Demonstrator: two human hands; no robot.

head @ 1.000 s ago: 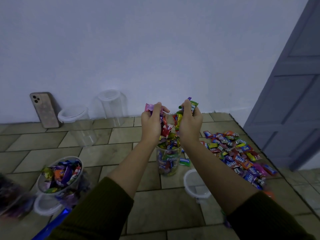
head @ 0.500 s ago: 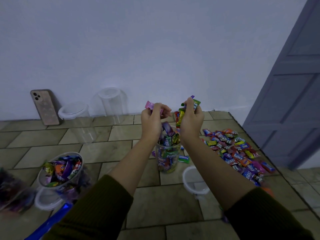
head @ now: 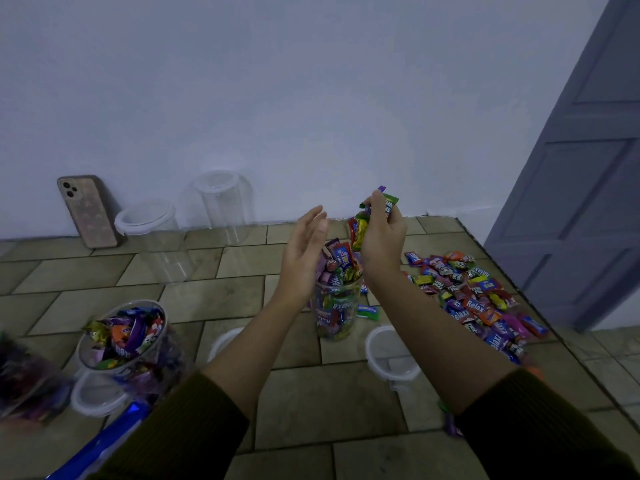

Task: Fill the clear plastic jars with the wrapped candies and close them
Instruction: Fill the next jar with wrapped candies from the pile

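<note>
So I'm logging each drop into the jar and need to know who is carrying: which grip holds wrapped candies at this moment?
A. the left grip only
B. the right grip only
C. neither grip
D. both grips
B: the right grip pinches a bunch of wrapped candies above the jar, while the left grip has straight fingers and holds nothing.

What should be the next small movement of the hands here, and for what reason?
Probably the right hand should loosen its hold and let its wrapped candies fall into the middle jar. It holds them above the jar's mouth, and the open left hand stands beside the mouth like a guard. The jar is heaped above its rim, so some may slide off.
</note>
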